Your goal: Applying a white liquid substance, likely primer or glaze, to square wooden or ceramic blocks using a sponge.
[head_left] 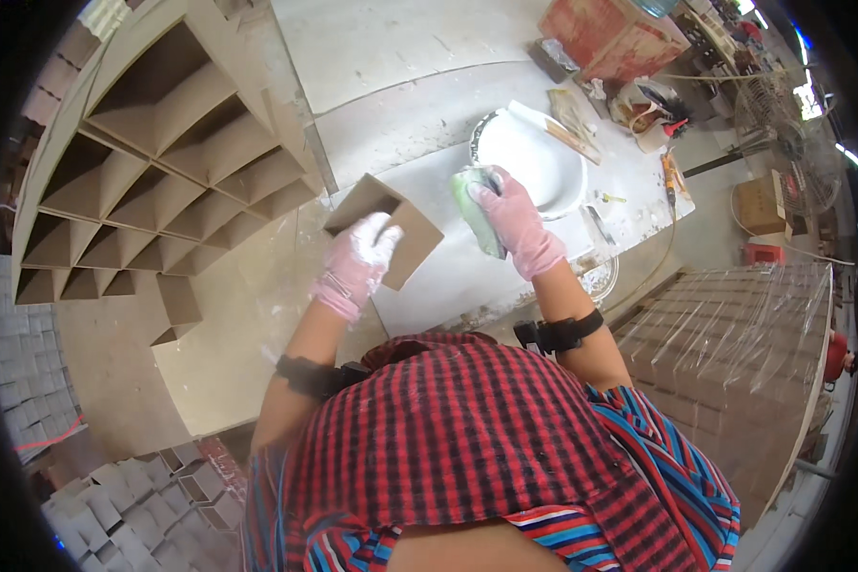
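My left hand (356,259), in a pink glove smeared with white, is closed on a small brown open-ended box (417,246), held tilted over the pale worktable (429,291). In my right hand (521,227), also gloved in pink, is a pale green sponge (479,214), gripped between thumb and fingers. Sponge and box are apart. Just beyond the right hand stands a round white basin (577,181) with white liquid inside. A flat wooden-handled brush or scraper (570,141) lies across its far right rim.
Brown open boxes (153,157) are stacked at the left. Wrapped brown boxes (734,334) stand at the right. An orange-handled tool (671,179) with a cord lies at the table's right edge. Several greyish boxes (129,510) are piled lower left, and a red-stained crate (605,43) sits at the back.
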The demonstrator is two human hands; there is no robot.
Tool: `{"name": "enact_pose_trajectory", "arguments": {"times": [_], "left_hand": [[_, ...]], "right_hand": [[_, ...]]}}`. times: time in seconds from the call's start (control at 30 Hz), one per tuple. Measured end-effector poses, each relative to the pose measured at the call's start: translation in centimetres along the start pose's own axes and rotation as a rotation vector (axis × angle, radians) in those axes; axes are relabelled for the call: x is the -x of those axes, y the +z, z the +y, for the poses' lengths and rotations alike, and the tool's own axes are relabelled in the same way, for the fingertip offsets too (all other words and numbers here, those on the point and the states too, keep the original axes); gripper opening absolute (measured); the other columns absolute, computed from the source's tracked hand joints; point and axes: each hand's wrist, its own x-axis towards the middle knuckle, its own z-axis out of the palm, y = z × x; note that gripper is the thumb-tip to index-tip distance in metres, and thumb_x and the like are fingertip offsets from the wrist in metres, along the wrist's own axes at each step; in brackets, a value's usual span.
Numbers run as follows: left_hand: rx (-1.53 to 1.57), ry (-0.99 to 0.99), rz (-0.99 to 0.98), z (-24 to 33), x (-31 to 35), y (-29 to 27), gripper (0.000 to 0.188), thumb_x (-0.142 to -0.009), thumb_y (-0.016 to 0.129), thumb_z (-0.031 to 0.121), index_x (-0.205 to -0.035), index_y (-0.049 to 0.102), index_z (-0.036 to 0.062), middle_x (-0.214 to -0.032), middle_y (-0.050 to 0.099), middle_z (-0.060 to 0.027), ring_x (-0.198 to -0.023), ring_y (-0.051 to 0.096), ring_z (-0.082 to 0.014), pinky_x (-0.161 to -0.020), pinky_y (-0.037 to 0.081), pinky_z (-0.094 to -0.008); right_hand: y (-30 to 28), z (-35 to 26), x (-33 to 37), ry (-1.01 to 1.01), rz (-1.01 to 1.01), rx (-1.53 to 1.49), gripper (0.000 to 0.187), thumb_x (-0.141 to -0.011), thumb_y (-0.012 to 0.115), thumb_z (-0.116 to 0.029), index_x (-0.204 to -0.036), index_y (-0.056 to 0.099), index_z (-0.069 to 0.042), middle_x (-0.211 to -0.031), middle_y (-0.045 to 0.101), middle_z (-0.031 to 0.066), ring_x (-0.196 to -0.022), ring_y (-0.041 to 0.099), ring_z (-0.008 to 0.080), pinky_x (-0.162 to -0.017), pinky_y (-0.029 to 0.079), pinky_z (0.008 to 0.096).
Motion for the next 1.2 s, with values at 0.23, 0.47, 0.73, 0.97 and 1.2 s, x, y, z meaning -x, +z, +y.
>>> {"name": "enact_pose_trajectory", "arguments": {"times": [0.23, 0.47, 0.73, 0.97, 1.2], "left_hand": [[-0.468, 0.303, -0.23, 0.2, 1.8, 3.1, 0.031, -0.078, 0.055, 0.033, -0.088, 0.062, 0.0042, -0.081, 0.06, -0.0141, -0.079, 0.057, -0.0314, -0.07, 0.044, -0.0395], [-0.744, 0.261, -0.317, -1.9, 3.4, 4.8, 0.026, -0.082, 0.046, 0.032, -0.086, 0.058, 0.0099, -0.081, 0.057, -0.0088, -0.077, 0.056, -0.0265, -0.07, 0.039, -0.0396], [-0.756, 0.357, -0.237, -2.4, 3.3, 4.8, 0.016, -0.079, 0.051, 0.026, -0.074, 0.055, 0.0109, -0.073, 0.056, -0.0078, -0.063, 0.057, -0.0255, -0.059, 0.04, -0.0391], [-0.762, 0.383, -0.261, -3.1, 3.2, 4.9, 0.014, -0.078, 0.049, 0.022, -0.077, 0.056, 0.01, -0.075, 0.056, -0.0089, -0.066, 0.056, -0.0267, -0.061, 0.041, -0.0395], [-0.76, 0.455, -0.2, -2.8, 3.3, 4.6, 0.014, -0.078, 0.046, 0.018, -0.08, 0.055, 0.0078, -0.077, 0.058, -0.0105, -0.067, 0.058, -0.0271, -0.062, 0.042, -0.0404]], "right_hand": [[0.2, -0.6, -1.9, -0.106, -0.079, 0.28, 0.033, -0.081, 0.054, -0.017, -0.11, 0.052, -0.001, -0.095, 0.06, 0.0154, -0.087, 0.057, 0.0217, -0.078, 0.044, 0.0307], [3.4, -1.5, -5.3, -0.469, -0.308, 0.596, 0.027, -0.08, 0.055, -0.023, -0.099, 0.058, -0.004, -0.093, 0.058, 0.0183, -0.088, 0.056, 0.0338, -0.077, 0.044, 0.0374], [2.1, 0.6, 1.6, -0.426, -0.483, 0.757, 0.023, -0.082, 0.051, -0.023, -0.096, 0.06, -0.007, -0.09, 0.058, 0.0159, -0.087, 0.055, 0.033, -0.076, 0.045, 0.0394], [3.0, -2.7, 0.1, -0.439, -0.365, 0.816, 0.023, -0.083, 0.05, -0.025, -0.094, 0.061, -0.008, -0.091, 0.057, 0.0164, -0.084, 0.056, 0.0326, -0.074, 0.046, 0.0396], [3.1, 0.1, 6.8, -0.294, -0.355, 0.875, 0.024, -0.083, 0.051, -0.027, -0.093, 0.06, -0.008, -0.089, 0.058, 0.0176, -0.081, 0.056, 0.0338, -0.073, 0.045, 0.0402]]}}
